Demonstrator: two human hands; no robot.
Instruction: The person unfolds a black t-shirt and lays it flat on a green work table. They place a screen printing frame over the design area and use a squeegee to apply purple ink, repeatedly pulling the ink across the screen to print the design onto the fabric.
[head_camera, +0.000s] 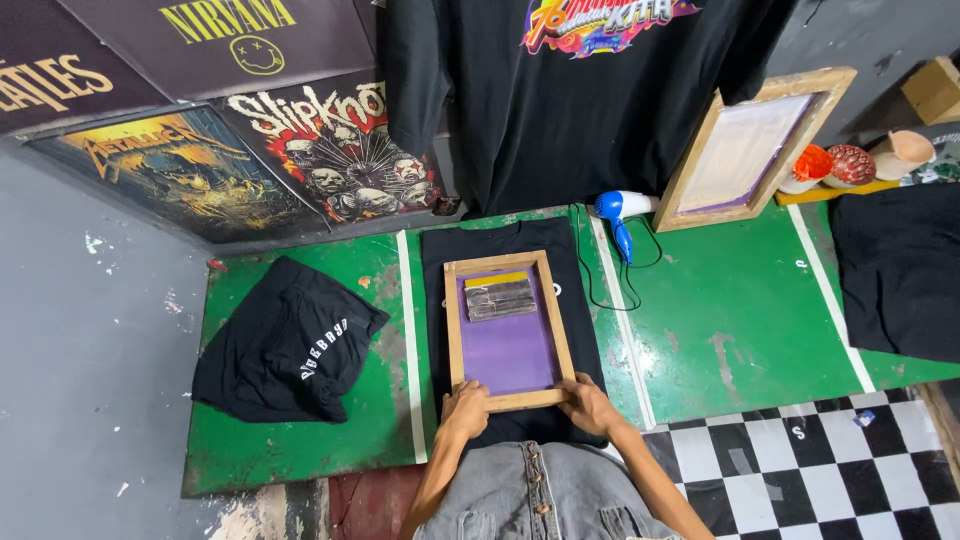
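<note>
Wooden screen frame (508, 330) under both hands' fingers (470, 402), near edge.

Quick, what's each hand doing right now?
Left hand: resting on the near left corner of the wooden screen frame, fingers curled over it.
Right hand: gripping the near right corner of the same frame.
</note>
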